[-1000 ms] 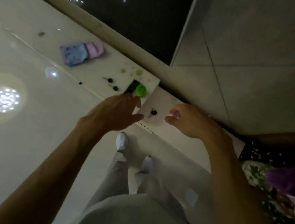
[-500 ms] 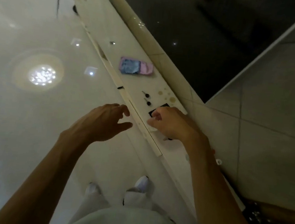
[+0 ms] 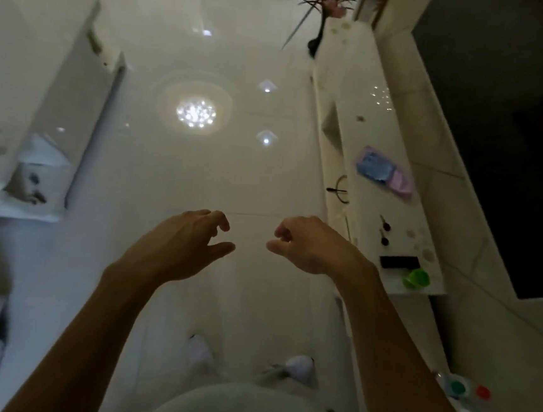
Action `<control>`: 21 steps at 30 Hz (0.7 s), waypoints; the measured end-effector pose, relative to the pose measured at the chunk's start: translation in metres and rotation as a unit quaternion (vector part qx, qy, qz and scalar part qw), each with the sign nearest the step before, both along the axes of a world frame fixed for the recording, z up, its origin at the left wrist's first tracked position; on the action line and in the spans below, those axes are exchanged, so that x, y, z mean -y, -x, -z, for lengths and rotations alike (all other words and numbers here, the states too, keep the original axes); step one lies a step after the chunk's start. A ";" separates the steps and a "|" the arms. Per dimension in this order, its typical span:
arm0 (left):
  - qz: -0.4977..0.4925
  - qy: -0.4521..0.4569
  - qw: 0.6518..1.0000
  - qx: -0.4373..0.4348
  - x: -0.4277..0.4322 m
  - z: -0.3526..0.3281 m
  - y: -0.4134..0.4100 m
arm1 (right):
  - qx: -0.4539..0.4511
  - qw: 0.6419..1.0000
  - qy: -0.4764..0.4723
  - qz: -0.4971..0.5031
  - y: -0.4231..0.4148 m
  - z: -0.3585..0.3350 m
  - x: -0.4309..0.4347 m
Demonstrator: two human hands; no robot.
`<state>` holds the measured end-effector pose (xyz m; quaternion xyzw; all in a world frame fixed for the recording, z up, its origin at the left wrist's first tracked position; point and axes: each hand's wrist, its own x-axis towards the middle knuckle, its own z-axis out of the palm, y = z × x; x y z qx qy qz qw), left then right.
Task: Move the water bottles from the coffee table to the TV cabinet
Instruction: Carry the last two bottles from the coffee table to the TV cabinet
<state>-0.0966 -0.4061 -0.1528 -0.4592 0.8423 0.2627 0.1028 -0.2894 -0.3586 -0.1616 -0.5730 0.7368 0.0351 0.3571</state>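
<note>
A bottle with a bright green cap (image 3: 416,277) stands at the near end of the long white TV cabinet (image 3: 379,123) on the right. Further bottle tops, one green-capped (image 3: 457,388) and one red-capped (image 3: 483,392), show at the lower right beside my right forearm. My left hand (image 3: 187,247) and my right hand (image 3: 306,245) hover over the glossy floor with fingers loosely curled, and neither holds anything. The white coffee table (image 3: 70,89) lies at the left, and I cannot make out any bottles on it.
On the cabinet lie a pink and blue packet (image 3: 383,171), a black box (image 3: 398,262) and small dark knobs. A dark vase with pink flowers (image 3: 314,43) stands at its far end. Shiny floor with a lamp reflection (image 3: 195,113) stretches between cabinet and table.
My right hand has come off the cabinet's near end, uncovering the green-capped bottle. Both hands now hang over the floor, and my view has swung left towards the coffee table.
</note>
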 end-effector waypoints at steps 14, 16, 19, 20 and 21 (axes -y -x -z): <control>-0.234 -0.021 0.972 -0.029 0.022 0.006 -0.216 | 0.007 0.969 -0.012 -0.245 -0.203 -0.002 0.105; -0.257 -0.020 0.966 -0.032 0.027 0.009 -0.232 | 0.003 0.963 -0.010 -0.271 -0.219 0.002 0.118; -0.290 -0.022 0.956 -0.029 0.036 0.015 -0.249 | 0.005 0.954 0.003 -0.301 -0.239 0.011 0.137; -0.297 -0.022 0.954 -0.027 0.038 0.017 -0.252 | 0.005 0.951 0.008 -0.310 -0.244 0.015 0.144; -0.302 -0.024 0.953 -0.025 0.042 0.018 -0.255 | 0.007 0.948 0.011 -0.319 -0.249 0.018 0.150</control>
